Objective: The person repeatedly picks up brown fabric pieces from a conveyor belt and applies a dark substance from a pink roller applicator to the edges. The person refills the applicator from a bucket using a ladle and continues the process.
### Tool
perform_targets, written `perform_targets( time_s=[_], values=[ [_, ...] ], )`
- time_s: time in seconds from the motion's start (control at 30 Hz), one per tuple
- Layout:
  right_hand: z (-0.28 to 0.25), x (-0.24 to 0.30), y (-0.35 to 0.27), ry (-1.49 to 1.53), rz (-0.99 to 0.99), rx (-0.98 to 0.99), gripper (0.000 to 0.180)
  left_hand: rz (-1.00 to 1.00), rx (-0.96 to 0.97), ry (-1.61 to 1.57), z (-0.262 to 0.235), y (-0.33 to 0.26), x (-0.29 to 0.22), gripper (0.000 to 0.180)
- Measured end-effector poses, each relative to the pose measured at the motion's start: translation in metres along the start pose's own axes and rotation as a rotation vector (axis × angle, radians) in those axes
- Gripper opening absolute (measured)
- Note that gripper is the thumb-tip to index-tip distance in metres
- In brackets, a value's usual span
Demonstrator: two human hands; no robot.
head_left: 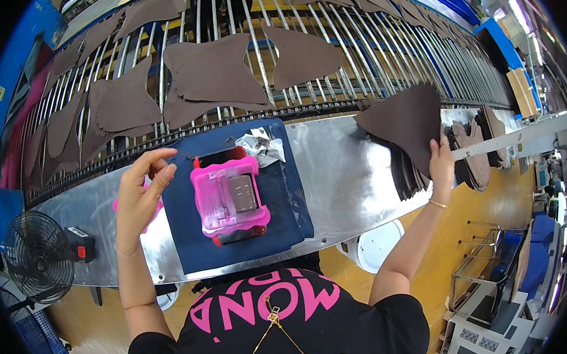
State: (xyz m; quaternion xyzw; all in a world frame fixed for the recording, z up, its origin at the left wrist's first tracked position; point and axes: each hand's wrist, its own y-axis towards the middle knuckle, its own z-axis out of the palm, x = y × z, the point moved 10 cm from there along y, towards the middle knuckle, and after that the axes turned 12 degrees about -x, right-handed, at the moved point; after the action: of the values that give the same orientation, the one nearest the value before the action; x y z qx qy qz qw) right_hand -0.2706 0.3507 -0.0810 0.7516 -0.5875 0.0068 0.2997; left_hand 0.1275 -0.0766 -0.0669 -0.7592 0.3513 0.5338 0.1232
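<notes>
Left of centre, the left hand point(140, 196) is above the metal desk point(334, 161), its fingers loosely curled and free. Mid-frame, a pink plastic holder point(211, 201) sits on a blue mat point(288, 210). Right of centre, the right hand point(441, 163) grasps a brown cut panel point(406, 120) by its edge, fingers closed over stacked pieces point(404, 169). Along the top, more panels point(215, 67) lie on a roller conveyor point(258, 17).

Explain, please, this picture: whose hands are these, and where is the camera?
There is no robot: these are a person's bare hands, seen from a camera worn on the head, looking down; its wide lens bends edges. The right hand holds the edge of a brown sheet, with more layers beneath. The left hand is raised, apparently holding nothing. On the metal table lies a blue mat, bearing a pink plastic holder and crumpled white wrapping. Beyond, rollers carry more brown pieces.
</notes>
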Motion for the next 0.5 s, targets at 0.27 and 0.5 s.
perform_targets(
  time_s=[0.27, 0.5],
  values=[
    [-0.065, 0.219, -0.05, 0.723, -0.348, -0.024, 0.03, 0.1, -0.175, -0.232, 0.014, 0.018, -0.041, 0.035],
    [-0.001, 0.325, -0.131, 1.165, -0.506, 0.518, 0.039, -0.029, -0.359, -0.188, -0.085, 0.001, -0.016, 0.015]
  ],
)
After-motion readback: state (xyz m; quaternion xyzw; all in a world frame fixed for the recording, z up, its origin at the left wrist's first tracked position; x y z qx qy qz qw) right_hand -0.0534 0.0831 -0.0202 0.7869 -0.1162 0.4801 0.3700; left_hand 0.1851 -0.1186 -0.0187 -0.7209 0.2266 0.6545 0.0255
